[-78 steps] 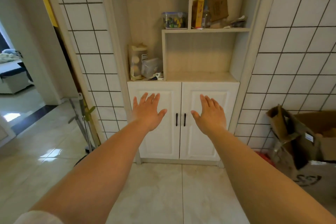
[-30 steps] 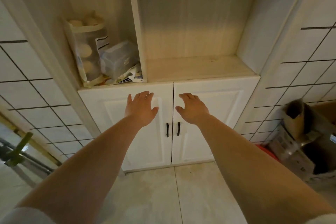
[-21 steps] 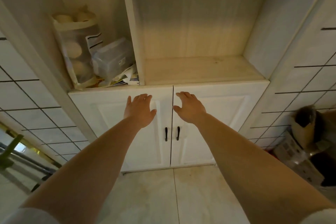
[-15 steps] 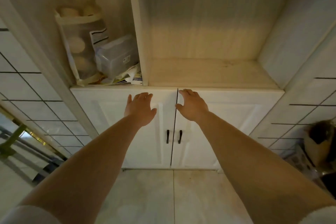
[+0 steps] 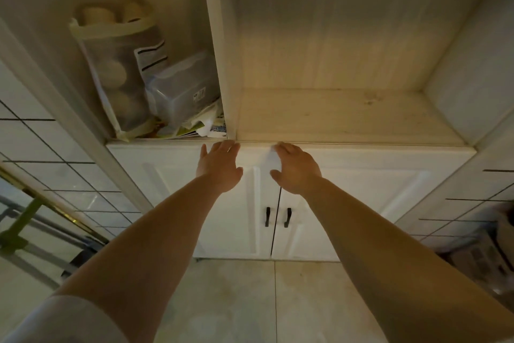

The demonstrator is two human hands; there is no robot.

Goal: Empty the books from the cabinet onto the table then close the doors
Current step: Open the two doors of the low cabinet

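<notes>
Head view: both doors [image 5: 328, 198] at 6 o'clock are closed, books unseen behind; left hand [image 5: 219, 166] and right hand [image 5: 296, 168] are flat and holding nothing at the top edge; the panels look rigid and light, best pulled by the handles [image 5: 278, 217].

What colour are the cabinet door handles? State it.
Black handles, on white doors; head view.

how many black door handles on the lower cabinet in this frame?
2. The left handle is on the left door by the centre seam; the right handle is on the right door just across the seam. None appear hidden.
</notes>
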